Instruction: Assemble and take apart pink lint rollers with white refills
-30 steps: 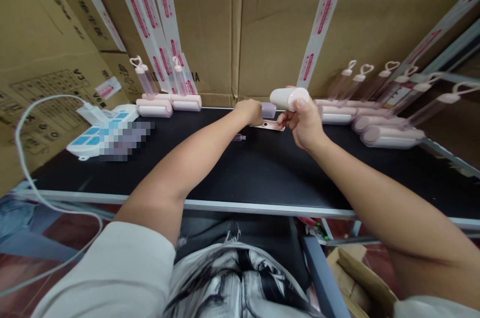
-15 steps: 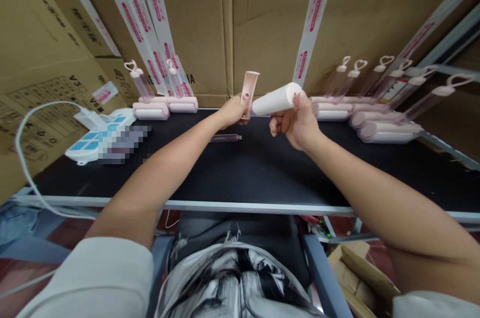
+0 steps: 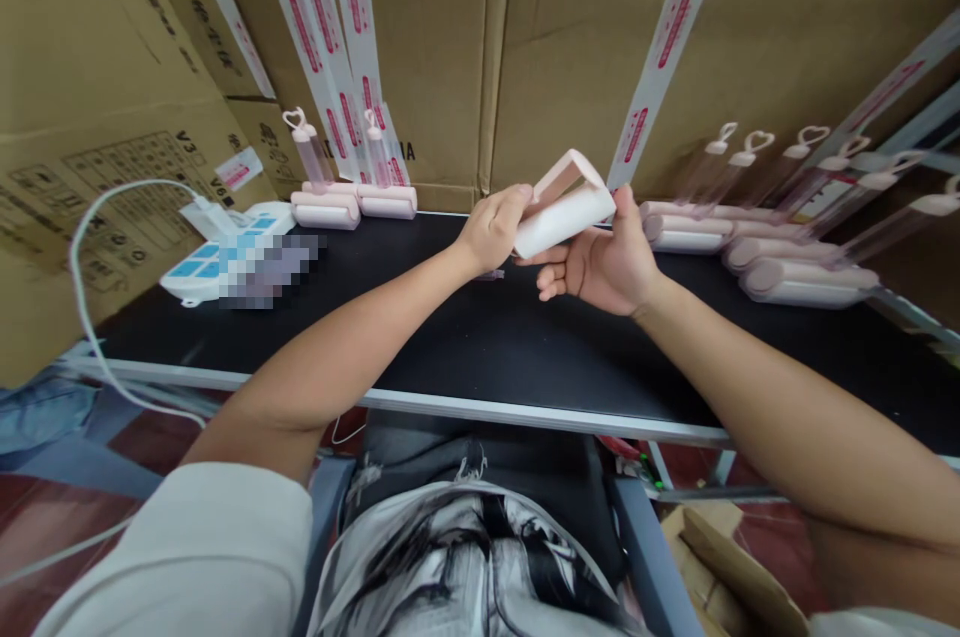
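Note:
Up above the table's middle, a white lint roll (image 3: 562,220) sits along the opening of a pink curved holder (image 3: 571,167), both tilted up to the right. My left hand (image 3: 495,229) is closed round their left end. At the right end, my right hand (image 3: 611,267) has its thumb against the edge and its index finger stretched beneath the roll; the other fingers are loosely curled and apart from it. Behind my hands, a clear pink handle (image 3: 491,275) lies on the black table (image 3: 480,347), mostly hidden by my left hand.
Several pink lint rollers (image 3: 806,282) with clear handles and heart-shaped loops stand along the right. Two more lint rollers (image 3: 326,209) are at the back left. Nearby lies a white and blue power strip (image 3: 225,257) with its cable. Taped cardboard boxes (image 3: 427,47) wall in the back.
The white roll, held apart by my right hand before, now sits against the pink holder. My left hand has turned the holder over toward the right. The view has shifted slightly.

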`<state>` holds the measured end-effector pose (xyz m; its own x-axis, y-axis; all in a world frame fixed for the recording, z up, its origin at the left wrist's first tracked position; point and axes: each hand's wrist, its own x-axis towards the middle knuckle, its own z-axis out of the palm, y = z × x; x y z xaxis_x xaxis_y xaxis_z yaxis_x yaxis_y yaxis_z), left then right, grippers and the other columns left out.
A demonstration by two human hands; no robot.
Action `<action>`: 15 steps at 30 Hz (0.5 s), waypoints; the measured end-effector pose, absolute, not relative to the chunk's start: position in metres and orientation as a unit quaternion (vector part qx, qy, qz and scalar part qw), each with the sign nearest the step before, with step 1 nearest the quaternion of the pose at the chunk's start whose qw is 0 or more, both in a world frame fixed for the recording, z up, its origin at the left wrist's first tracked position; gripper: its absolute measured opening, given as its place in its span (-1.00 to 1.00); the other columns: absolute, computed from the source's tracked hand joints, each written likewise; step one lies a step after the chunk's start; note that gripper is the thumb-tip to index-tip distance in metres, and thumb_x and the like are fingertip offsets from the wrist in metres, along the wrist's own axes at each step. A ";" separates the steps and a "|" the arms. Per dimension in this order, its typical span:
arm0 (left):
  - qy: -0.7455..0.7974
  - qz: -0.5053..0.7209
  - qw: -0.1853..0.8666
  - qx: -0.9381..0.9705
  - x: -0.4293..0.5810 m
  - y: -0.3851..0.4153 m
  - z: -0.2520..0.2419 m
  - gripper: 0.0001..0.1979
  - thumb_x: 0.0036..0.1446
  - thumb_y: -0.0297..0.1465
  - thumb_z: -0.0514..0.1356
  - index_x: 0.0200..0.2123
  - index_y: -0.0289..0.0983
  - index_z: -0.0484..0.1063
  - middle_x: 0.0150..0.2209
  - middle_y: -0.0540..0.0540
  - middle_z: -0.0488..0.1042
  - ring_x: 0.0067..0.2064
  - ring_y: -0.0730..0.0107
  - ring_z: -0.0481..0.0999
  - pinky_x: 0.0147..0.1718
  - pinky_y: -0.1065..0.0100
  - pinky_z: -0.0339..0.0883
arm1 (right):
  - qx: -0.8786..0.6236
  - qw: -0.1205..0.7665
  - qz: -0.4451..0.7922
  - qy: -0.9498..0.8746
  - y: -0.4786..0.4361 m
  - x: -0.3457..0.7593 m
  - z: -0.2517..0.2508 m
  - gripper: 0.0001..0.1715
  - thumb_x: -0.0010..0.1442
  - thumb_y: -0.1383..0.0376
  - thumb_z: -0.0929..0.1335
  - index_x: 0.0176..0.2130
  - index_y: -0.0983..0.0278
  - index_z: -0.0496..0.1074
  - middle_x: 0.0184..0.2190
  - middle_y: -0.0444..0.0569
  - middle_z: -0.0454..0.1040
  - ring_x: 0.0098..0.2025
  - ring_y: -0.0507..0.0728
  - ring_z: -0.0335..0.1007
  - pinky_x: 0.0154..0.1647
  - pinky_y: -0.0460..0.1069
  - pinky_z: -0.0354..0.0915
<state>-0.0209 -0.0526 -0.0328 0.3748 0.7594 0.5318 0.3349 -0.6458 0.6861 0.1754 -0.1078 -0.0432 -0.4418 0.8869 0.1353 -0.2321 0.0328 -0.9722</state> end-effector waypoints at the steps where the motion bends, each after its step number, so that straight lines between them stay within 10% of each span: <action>1: 0.342 0.439 0.244 0.794 -0.020 -0.052 -0.034 -0.38 0.60 -0.11 -0.23 -0.13 -0.24 0.57 -0.07 -0.15 0.70 0.01 0.16 0.65 0.07 0.18 0.50 | -0.287 0.441 0.633 -0.568 -0.108 0.176 -0.044 0.21 0.09 -0.65 0.22 0.06 0.26 0.63 -0.31 0.21 0.71 -0.39 0.35 0.65 -0.38 0.25 0.61; 15: 0.381 0.395 0.275 0.790 -0.003 -0.058 -0.040 -0.34 0.61 -0.04 -0.26 0.14 -0.25 0.54 0.19 -0.25 0.63 0.27 0.12 0.56 0.35 0.10 0.38 | -0.265 0.519 0.578 -0.571 -0.118 0.162 -0.037 0.00 0.20 -0.54 0.20 0.12 0.13 0.54 -0.06 0.15 0.69 -0.01 0.45 0.68 -0.12 0.37 0.63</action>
<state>-0.0031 -0.0576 -0.0404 0.3975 0.8187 0.4144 0.3850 -0.5588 0.7345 0.1620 -0.1180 -0.0371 -0.3212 0.9030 0.2854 -0.2964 0.1904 -0.9359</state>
